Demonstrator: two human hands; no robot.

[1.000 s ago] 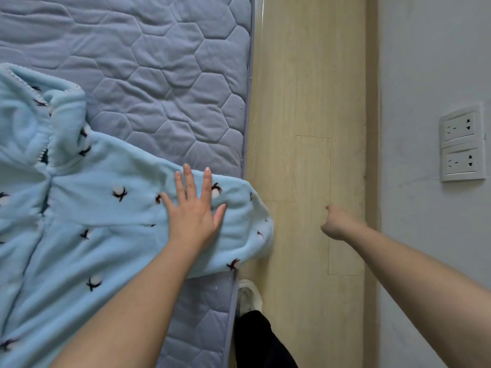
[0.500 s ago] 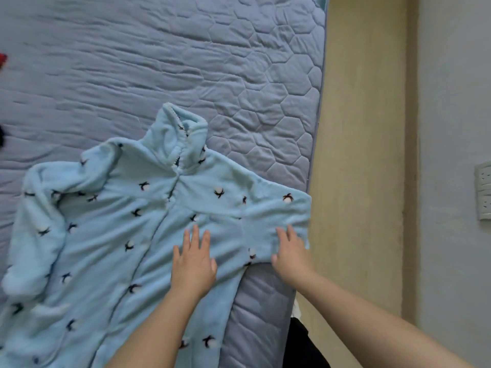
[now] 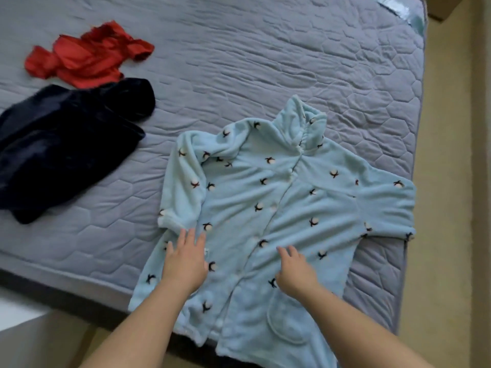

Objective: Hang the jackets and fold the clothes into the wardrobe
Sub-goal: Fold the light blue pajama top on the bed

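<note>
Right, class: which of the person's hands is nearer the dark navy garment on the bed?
Left. The left hand lies flat on the blue jacket, on its side toward the navy garment; the right hand rests farther right.

A pale blue fleece jacket point(image 3: 287, 208) printed with small dark-and-white flowers lies face up, spread flat at the near right corner of the mattress point(image 3: 265, 62). Its front is closed and its collar points toward the far edge. The hem hangs over the near edge. One sleeve is folded down along the jacket's left side, and the other reaches the right edge. Well to the left, a dark navy garment point(image 3: 66, 144) lies crumpled, with a crumpled red garment point(image 3: 85, 59) touching its far side.
</note>
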